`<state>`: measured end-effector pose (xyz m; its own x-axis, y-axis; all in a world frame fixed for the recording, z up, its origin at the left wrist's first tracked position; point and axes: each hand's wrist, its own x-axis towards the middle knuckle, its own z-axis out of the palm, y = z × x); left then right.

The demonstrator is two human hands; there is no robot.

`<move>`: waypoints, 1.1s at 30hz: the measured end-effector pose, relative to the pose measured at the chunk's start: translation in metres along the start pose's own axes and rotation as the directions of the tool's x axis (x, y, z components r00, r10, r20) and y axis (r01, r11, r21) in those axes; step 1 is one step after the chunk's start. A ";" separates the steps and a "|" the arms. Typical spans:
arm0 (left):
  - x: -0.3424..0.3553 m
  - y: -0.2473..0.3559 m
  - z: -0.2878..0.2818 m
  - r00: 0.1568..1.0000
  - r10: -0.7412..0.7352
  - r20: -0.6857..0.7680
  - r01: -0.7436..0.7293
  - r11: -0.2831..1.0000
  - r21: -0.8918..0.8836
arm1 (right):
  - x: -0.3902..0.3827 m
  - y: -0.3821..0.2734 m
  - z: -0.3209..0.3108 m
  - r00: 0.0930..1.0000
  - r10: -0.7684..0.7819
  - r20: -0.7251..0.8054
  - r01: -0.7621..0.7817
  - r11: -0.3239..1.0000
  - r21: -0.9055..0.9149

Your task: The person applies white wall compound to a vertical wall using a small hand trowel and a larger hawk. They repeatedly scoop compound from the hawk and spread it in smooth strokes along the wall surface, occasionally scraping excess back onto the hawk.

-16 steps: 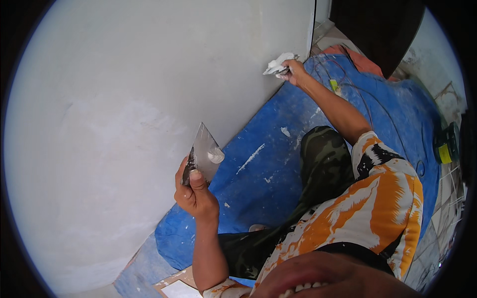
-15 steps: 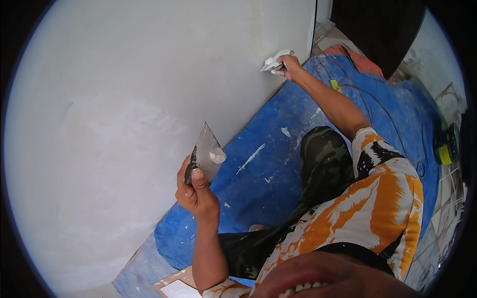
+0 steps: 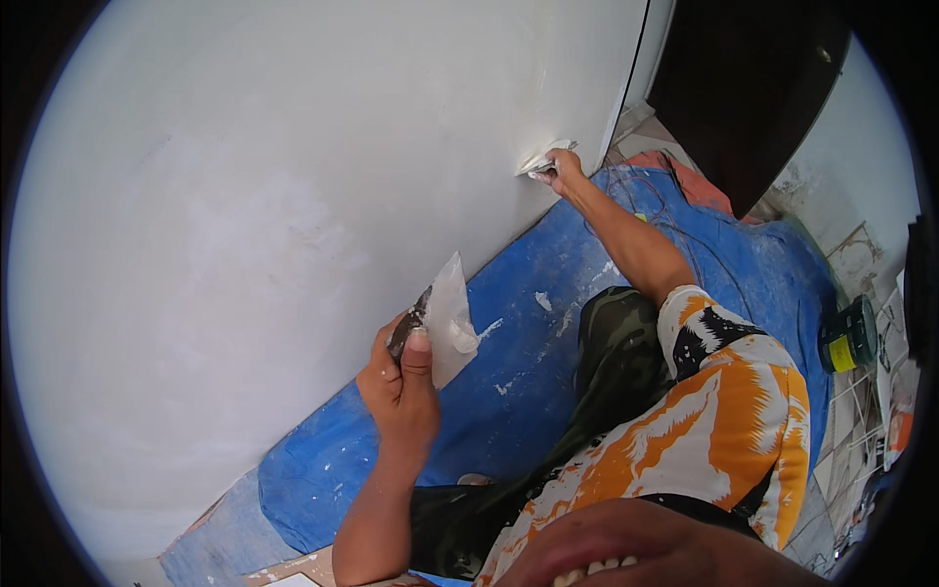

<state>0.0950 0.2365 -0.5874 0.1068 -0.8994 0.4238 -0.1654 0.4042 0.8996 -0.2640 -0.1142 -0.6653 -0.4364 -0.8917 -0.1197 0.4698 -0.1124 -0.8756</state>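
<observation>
So I'm standing here watching someone working low on a pale wall [image 3: 245, 372], kneeling or squatting over a blue sheet [image 3: 323, 470] that's covering the floor. The left hand [image 3: 399, 377] is clamping the dark handle of a broad scraper [image 3: 450, 313], thumb pressing along it, and the blade is sitting just off the wall, nearer the body, carrying a small lump of white paste [image 3: 464, 339]. The right hand [image 3: 559, 174] is reaching far and right, fingers gripping a paste-coated spreader [image 3: 539, 158] down by the wall's right end. It's looking like the spreader is meeting the wall, but from here I'm not telling how hard it's pressing. If I were doing this bit, I'd be leaning the edge at a shallow angle, pushing evenly and pulling in one long stroke, since stopping halfway is probably leaving a ridge. I'd also be going easy near that corner, where too much paste is likely squeezing over the edge. And I'd be holding the left scraper level, because that lump is hanging near the rim and could be joining the white splotches that are dotting the sheet.
</observation>
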 end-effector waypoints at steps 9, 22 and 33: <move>-0.021 -0.008 0.013 0.967 -0.081 0.241 0.108 0.989 -0.102 | -0.020 -0.213 0.116 0.934 -0.317 0.164 0.356 0.863 -0.359; -0.017 -0.004 0.006 0.992 -0.128 0.010 0.128 0.977 -0.168 | -0.079 -0.229 0.089 0.832 -0.477 0.284 0.523 0.844 -0.115; -0.018 -0.002 0.017 0.948 -0.317 0.032 0.315 0.915 -0.254 | 0.046 -0.040 0.007 0.997 0.077 0.029 -0.074 0.992 -0.107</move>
<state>0.0765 0.2488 -0.5984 0.1227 -0.9860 0.1131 0.1315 0.1291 0.9829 -0.2975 -0.1535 -0.6322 -0.3767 -0.9099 -0.1738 0.4164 0.0013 -0.9092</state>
